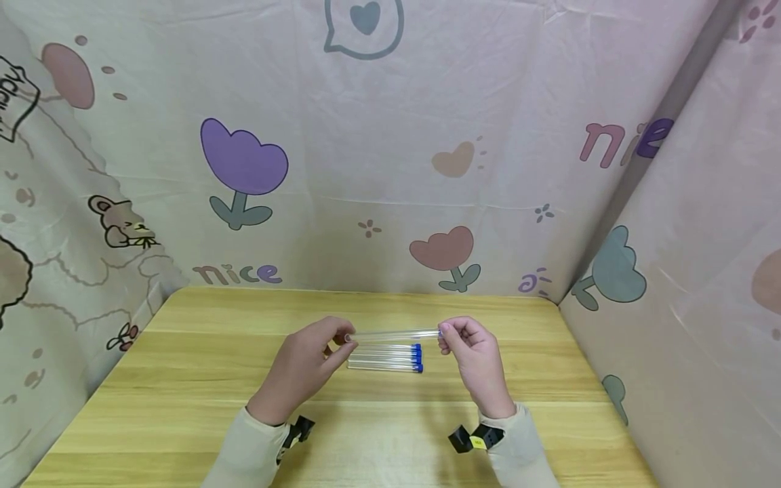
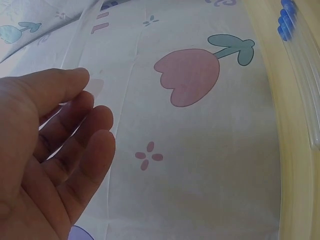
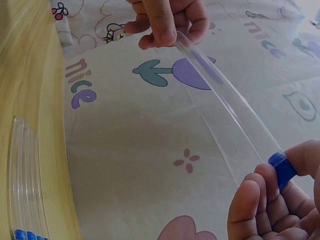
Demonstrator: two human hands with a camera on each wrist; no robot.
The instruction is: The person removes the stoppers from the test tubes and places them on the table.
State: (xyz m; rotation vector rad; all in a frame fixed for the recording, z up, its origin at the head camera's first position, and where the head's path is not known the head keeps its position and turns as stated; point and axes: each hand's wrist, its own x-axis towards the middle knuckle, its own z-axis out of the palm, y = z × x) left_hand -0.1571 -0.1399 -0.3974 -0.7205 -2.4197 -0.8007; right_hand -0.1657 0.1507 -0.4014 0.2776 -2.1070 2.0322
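A clear tube with a blue cap [image 3: 283, 169] is held almost level above the table in the head view. My right hand [image 1: 478, 359] pinches its capped end between thumb and fingers. At the other end of the tube [image 1: 393, 335], the thumb and forefinger of my left hand [image 1: 308, 366] pinch the clear tip. The left wrist view shows that hand's other fingers [image 2: 97, 150] loosely bent, with the tube only faintly visible behind. Below the held tube, several similar capped tubes [image 1: 383, 364] lie side by side, their blue caps pointing right.
The light wooden table [image 1: 183, 379] runs back to a printed cloth [image 1: 366, 135] hanging behind it. More printed cloth hangs at the left and right sides. A small black device [image 1: 476, 440] with a yellow mark sits at the right wrist, another black one [image 1: 299, 430] at the left.
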